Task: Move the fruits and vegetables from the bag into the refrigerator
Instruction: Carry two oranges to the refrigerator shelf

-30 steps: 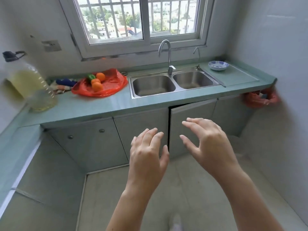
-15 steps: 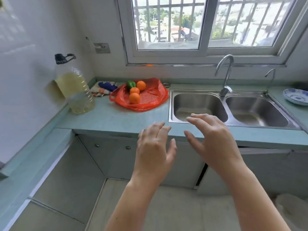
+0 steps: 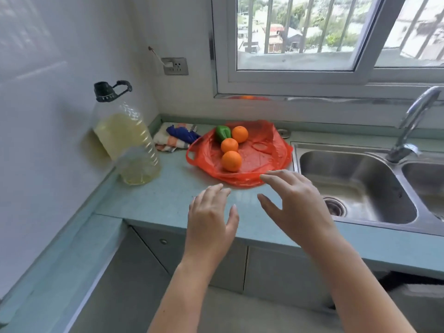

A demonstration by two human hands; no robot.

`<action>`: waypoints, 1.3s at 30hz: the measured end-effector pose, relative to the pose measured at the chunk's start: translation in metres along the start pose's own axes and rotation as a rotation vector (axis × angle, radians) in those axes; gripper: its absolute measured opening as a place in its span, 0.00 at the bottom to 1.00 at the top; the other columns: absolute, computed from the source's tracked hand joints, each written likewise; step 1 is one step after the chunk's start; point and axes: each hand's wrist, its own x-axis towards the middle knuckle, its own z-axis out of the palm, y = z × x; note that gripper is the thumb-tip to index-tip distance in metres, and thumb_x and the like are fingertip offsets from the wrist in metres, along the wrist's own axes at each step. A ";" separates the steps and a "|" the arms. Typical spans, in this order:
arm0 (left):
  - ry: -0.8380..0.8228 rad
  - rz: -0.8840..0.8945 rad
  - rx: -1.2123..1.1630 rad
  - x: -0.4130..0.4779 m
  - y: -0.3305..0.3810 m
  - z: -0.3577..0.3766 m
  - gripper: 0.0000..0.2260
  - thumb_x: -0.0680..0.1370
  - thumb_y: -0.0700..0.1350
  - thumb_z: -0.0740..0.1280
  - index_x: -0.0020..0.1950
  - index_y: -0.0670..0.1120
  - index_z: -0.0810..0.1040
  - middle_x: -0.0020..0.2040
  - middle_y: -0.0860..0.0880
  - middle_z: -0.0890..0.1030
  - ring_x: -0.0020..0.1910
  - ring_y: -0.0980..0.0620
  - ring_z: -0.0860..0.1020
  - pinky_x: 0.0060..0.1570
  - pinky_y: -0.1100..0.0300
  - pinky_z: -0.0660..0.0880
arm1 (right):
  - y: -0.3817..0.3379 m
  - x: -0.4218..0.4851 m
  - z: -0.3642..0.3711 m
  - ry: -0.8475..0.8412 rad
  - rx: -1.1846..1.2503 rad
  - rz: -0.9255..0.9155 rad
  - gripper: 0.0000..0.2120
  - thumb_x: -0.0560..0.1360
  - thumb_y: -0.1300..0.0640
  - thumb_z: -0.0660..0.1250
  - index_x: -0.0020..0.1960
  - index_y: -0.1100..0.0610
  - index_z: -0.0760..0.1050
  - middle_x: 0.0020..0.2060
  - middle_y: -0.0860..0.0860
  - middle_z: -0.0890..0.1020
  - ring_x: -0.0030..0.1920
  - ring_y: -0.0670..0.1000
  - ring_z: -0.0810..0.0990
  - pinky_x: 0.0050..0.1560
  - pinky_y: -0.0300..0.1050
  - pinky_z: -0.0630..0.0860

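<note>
An orange-red plastic bag [image 3: 269,150] lies spread open on the teal counter [image 3: 165,200], left of the sink. On it sit three oranges, the nearest [image 3: 231,161], the middle one [image 3: 229,145] and the far one [image 3: 239,134], with a green pepper [image 3: 223,132] beside them. My left hand [image 3: 211,222] hovers over the counter's front, fingers relaxed and empty. My right hand [image 3: 293,203] is spread, its fingertips over the bag's near edge, holding nothing. No refrigerator is in view.
A big plastic bottle of yellow oil [image 3: 125,140] stands in the left corner. A striped cloth with a blue item [image 3: 175,138] lies behind the bag. The double steel sink [image 3: 355,186] and tap [image 3: 413,121] are to the right; cabinet doors below.
The view has moved closer and left toward the bag. Both hands have come forward over the counter, the right now reaching the bag's near edge.
</note>
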 end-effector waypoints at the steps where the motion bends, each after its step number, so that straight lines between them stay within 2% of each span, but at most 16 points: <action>1: 0.000 -0.017 -0.010 0.014 -0.012 0.000 0.21 0.73 0.51 0.56 0.58 0.42 0.77 0.58 0.43 0.79 0.58 0.44 0.75 0.59 0.52 0.67 | 0.000 0.013 0.011 -0.014 0.002 0.001 0.16 0.68 0.53 0.66 0.53 0.60 0.79 0.46 0.55 0.83 0.48 0.60 0.80 0.49 0.54 0.77; 4: -0.015 -0.049 -0.029 0.049 -0.041 0.009 0.18 0.74 0.48 0.60 0.59 0.42 0.77 0.59 0.44 0.78 0.60 0.45 0.74 0.60 0.55 0.65 | 0.002 0.043 0.035 -0.037 0.002 0.012 0.16 0.68 0.54 0.66 0.53 0.60 0.79 0.47 0.55 0.83 0.48 0.59 0.80 0.49 0.54 0.77; 9: -0.103 -0.072 -0.065 0.090 -0.063 0.039 0.19 0.73 0.48 0.60 0.62 0.42 0.75 0.61 0.44 0.76 0.62 0.46 0.72 0.63 0.53 0.65 | 0.029 0.066 0.069 -0.077 -0.007 0.049 0.16 0.67 0.58 0.73 0.53 0.60 0.79 0.47 0.55 0.83 0.47 0.59 0.81 0.47 0.53 0.77; 13: -0.141 -0.101 -0.098 0.122 -0.074 0.068 0.17 0.76 0.46 0.62 0.63 0.43 0.74 0.63 0.46 0.74 0.64 0.48 0.69 0.64 0.58 0.62 | 0.062 0.094 0.092 -0.092 -0.009 0.084 0.15 0.68 0.56 0.71 0.53 0.60 0.79 0.47 0.55 0.83 0.47 0.59 0.81 0.47 0.53 0.76; 16: -0.154 -0.186 -0.156 0.154 -0.081 0.096 0.15 0.76 0.44 0.65 0.62 0.44 0.74 0.63 0.47 0.74 0.63 0.49 0.69 0.62 0.60 0.64 | 0.092 0.117 0.113 -0.145 0.016 0.094 0.15 0.68 0.54 0.68 0.53 0.60 0.79 0.46 0.55 0.83 0.47 0.59 0.81 0.47 0.53 0.76; 19: -0.170 -0.312 -0.228 0.180 -0.091 0.120 0.14 0.75 0.43 0.65 0.60 0.43 0.75 0.60 0.47 0.75 0.60 0.49 0.71 0.58 0.61 0.66 | 0.117 0.135 0.134 -0.194 0.055 0.086 0.15 0.68 0.58 0.73 0.53 0.60 0.79 0.47 0.55 0.82 0.47 0.60 0.80 0.47 0.53 0.76; 22: -0.169 -0.371 -0.198 0.205 -0.100 0.148 0.14 0.75 0.42 0.66 0.59 0.42 0.75 0.58 0.45 0.76 0.59 0.47 0.72 0.58 0.60 0.66 | 0.147 0.157 0.158 -0.240 0.091 0.092 0.16 0.67 0.59 0.74 0.54 0.60 0.79 0.47 0.55 0.82 0.48 0.59 0.80 0.47 0.51 0.75; 27: -0.236 -0.436 -0.135 0.234 -0.110 0.188 0.18 0.75 0.47 0.66 0.64 0.44 0.72 0.62 0.47 0.73 0.61 0.49 0.70 0.59 0.60 0.66 | 0.185 0.185 0.203 -0.333 0.146 0.092 0.16 0.69 0.58 0.72 0.56 0.60 0.78 0.48 0.55 0.82 0.49 0.59 0.79 0.46 0.52 0.75; 32: -0.350 -0.570 -0.103 0.252 -0.118 0.219 0.25 0.75 0.53 0.65 0.69 0.45 0.65 0.66 0.46 0.68 0.64 0.47 0.68 0.61 0.58 0.65 | 0.207 0.203 0.240 -0.431 0.204 0.176 0.18 0.73 0.55 0.68 0.61 0.58 0.75 0.54 0.54 0.79 0.56 0.56 0.75 0.52 0.50 0.72; 36: -0.412 -0.660 -0.025 0.261 -0.120 0.238 0.30 0.73 0.58 0.65 0.70 0.45 0.62 0.67 0.45 0.67 0.65 0.46 0.68 0.61 0.55 0.66 | 0.221 0.219 0.268 -0.487 0.226 0.217 0.18 0.74 0.53 0.66 0.63 0.55 0.73 0.56 0.52 0.78 0.59 0.54 0.73 0.54 0.46 0.69; 39: -0.433 -0.714 -0.028 0.264 -0.123 0.246 0.32 0.72 0.59 0.66 0.71 0.46 0.61 0.67 0.45 0.67 0.64 0.45 0.69 0.60 0.55 0.66 | 0.224 0.229 0.289 -0.510 0.265 0.235 0.19 0.74 0.53 0.66 0.63 0.55 0.72 0.57 0.53 0.77 0.60 0.55 0.72 0.55 0.47 0.69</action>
